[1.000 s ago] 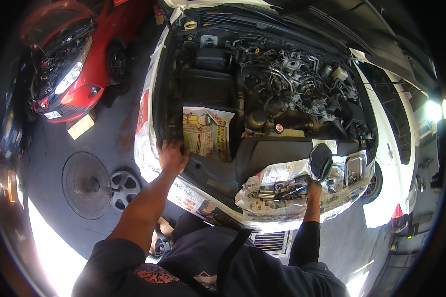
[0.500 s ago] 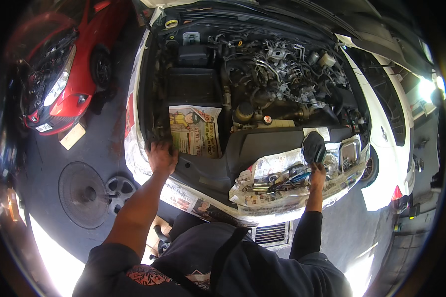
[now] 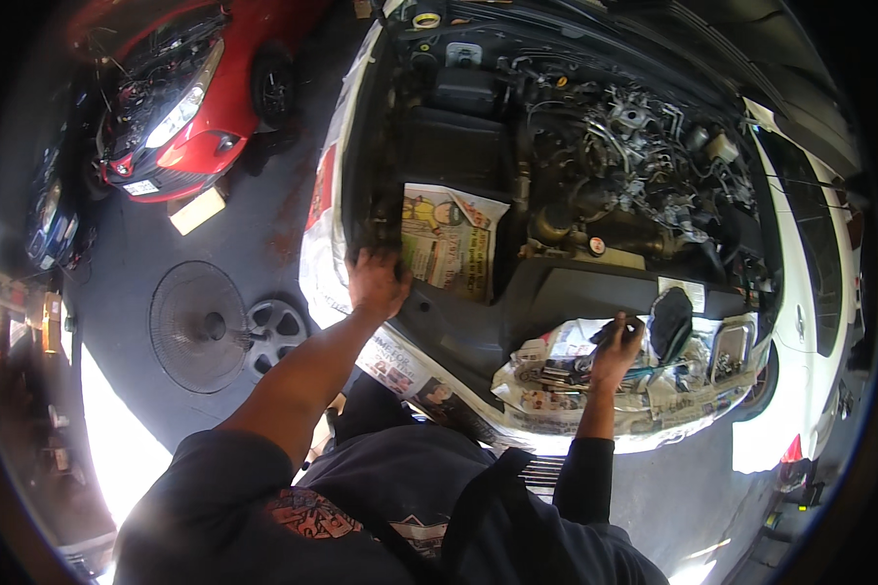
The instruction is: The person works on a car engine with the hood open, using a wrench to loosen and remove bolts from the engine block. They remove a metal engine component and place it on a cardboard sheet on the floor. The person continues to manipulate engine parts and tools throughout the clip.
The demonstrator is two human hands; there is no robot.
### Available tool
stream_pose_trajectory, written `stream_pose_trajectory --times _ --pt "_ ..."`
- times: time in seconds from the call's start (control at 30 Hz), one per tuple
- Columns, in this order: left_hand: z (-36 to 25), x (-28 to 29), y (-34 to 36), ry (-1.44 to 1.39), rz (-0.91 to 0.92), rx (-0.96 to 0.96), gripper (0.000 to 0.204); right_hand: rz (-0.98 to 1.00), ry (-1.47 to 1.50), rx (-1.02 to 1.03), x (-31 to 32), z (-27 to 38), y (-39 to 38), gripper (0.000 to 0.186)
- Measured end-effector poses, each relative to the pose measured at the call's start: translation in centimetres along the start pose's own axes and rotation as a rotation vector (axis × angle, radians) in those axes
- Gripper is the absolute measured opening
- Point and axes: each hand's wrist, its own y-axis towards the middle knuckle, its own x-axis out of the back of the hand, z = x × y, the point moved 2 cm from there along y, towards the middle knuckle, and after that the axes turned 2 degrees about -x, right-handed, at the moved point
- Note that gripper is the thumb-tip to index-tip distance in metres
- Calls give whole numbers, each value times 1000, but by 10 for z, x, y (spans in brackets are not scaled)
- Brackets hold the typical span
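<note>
My left hand (image 3: pixel 379 284) lies on the front left edge of the engine bay, fingers spread, holding nothing. Beside it a newspaper sheet (image 3: pixel 449 244) lines a recess. My right hand (image 3: pixel 618 353) is over the front right of the bay, its fingers curled together. Something dark shows at the fingertips, too small to make out. Under and around that hand, loose hand tools (image 3: pixel 566 374) lie on newspaper. Just right of it sits a black, rounded, cloth-like thing (image 3: pixel 670 322), and beyond that a metal tray (image 3: pixel 732 351) with small parts.
The uncovered engine (image 3: pixel 634 146) fills the far right of the bay. Newspaper (image 3: pixel 400 361) covers the white car's front edge. On the left stand a round fan (image 3: pixel 200 327), a wheel (image 3: pixel 277 336) and a red car (image 3: pixel 190 127) with its engine bay exposed.
My right hand has moved left, away from the black cloth-like thing and teal tool, to above the other tools. My left hand stays on the bay's edge. The whole view has shifted.
</note>
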Motion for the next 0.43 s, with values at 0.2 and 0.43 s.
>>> stream_pose_trajectory --times 0.2,0.43 --pt "5 -2 -2 -37 -30 -81 40 301 -324 13 -124 -13 -75 27" --pt "17 -9 6 -88 -8 -127 45 526 -875 -139 -230 30 -146 46"
